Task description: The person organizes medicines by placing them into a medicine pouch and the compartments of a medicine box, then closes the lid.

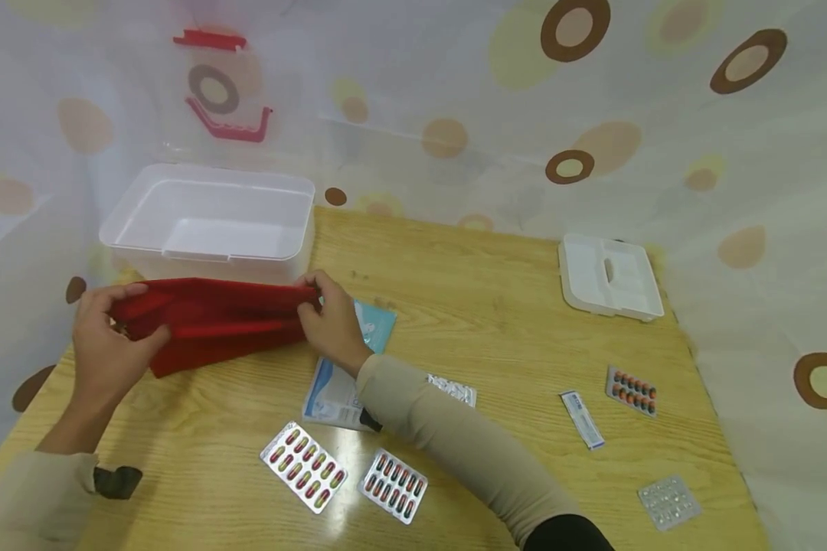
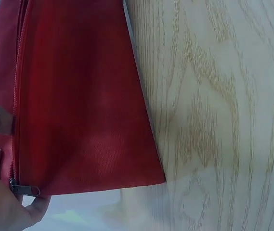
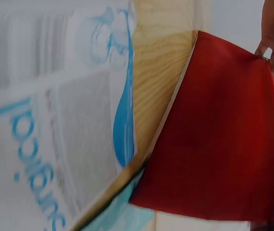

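Note:
A red zip pouch (image 1: 227, 325) is stretched between both hands just in front of a clear plastic box. My left hand (image 1: 110, 344) grips its left end, fingers and thumb around the corner by the dark zip pull (image 2: 27, 190). At the other end, my right hand (image 1: 334, 325) pinches the upper corner between thumb and fingers. In the left wrist view the zip runs along the pouch's upper edge. Beneath the right forearm lies a white and blue packet (image 3: 86, 125) with "surgical" printed on it, partly hidden by the sleeve.
The clear box (image 1: 248, 268) has its lid raised behind, with a red handle (image 1: 237, 136). Capsule blister packs (image 1: 305, 467) lie in front; a silver blister pack (image 1: 455, 389) is partly under the sleeve. Rightward are a white pill organizer (image 1: 593, 291), a small carton (image 1: 582, 419) and more blister packs (image 1: 632, 390).

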`<action>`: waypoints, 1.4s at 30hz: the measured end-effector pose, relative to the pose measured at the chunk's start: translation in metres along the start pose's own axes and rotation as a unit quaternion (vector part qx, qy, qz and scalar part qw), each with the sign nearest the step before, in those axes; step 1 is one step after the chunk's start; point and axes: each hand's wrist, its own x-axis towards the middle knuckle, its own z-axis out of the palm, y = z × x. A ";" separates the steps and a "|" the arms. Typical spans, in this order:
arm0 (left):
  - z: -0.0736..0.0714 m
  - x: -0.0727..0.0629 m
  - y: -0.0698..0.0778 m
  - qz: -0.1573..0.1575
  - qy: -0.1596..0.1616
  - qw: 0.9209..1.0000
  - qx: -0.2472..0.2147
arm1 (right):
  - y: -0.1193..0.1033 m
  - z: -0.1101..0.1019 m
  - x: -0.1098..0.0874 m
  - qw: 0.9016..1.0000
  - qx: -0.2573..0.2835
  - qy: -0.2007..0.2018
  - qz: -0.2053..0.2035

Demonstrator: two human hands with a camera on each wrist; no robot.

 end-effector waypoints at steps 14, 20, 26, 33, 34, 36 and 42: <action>0.007 -0.017 0.002 -0.011 -0.017 1.000 -0.020 | 0.007 -0.011 -0.001 0.986 0.000 -0.162 0.043; 0.012 -0.018 0.007 -0.011 -0.024 0.999 -0.028 | 0.012 -0.026 -0.005 0.980 -0.002 -0.196 0.023; 0.007 -0.020 -0.001 0.032 -0.044 0.997 -0.059 | 0.019 -0.083 -0.017 0.972 -0.094 -0.214 -0.007; 0.001 -0.023 -0.010 0.074 -0.033 0.992 -0.097 | 0.048 -0.154 -0.045 0.948 -0.223 -0.225 0.006; 0.001 -0.023 -0.010 0.075 -0.032 0.992 -0.099 | 0.052 -0.160 -0.049 0.941 -0.244 -0.234 0.010; 0.001 -0.023 -0.010 0.075 -0.032 0.991 -0.103 | 0.057 -0.167 -0.058 0.924 -0.286 -0.253 0.011; 0.005 -0.023 -0.010 0.079 -0.041 0.991 -0.100 | 0.060 -0.174 -0.078 0.875 -0.399 -0.275 0.015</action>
